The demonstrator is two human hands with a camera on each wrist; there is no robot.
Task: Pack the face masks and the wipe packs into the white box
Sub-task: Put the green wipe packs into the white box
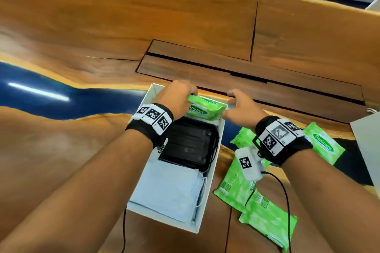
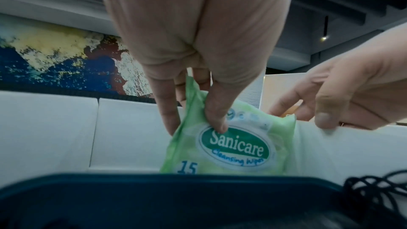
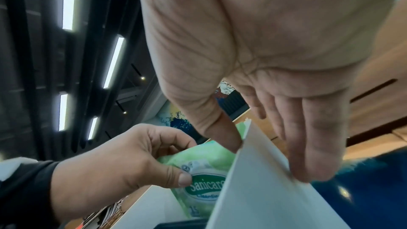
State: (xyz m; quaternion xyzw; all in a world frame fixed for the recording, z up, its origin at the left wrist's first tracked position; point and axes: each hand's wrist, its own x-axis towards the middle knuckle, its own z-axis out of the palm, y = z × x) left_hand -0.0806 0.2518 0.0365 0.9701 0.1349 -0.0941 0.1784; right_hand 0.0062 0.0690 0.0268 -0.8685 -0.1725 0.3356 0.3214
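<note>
Left hand [image 1: 176, 98] round "Sanicare" wipe pack [image 1: 205, 109] — right hand [image 1: 242, 111] on white box [image 1: 151, 96]

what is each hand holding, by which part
Left hand pinches the green plastic wipe pack by one end; right hand grips the wall of the white cardboard box.

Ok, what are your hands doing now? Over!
Left hand pinches wipe pack at white box far end. Right hand grips its wall. Face masks inside. Loose packs outside, nothing blocking.

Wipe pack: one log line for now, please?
left hand grips wipe pack | right hand pinches white box wall | face masks inside
</note>
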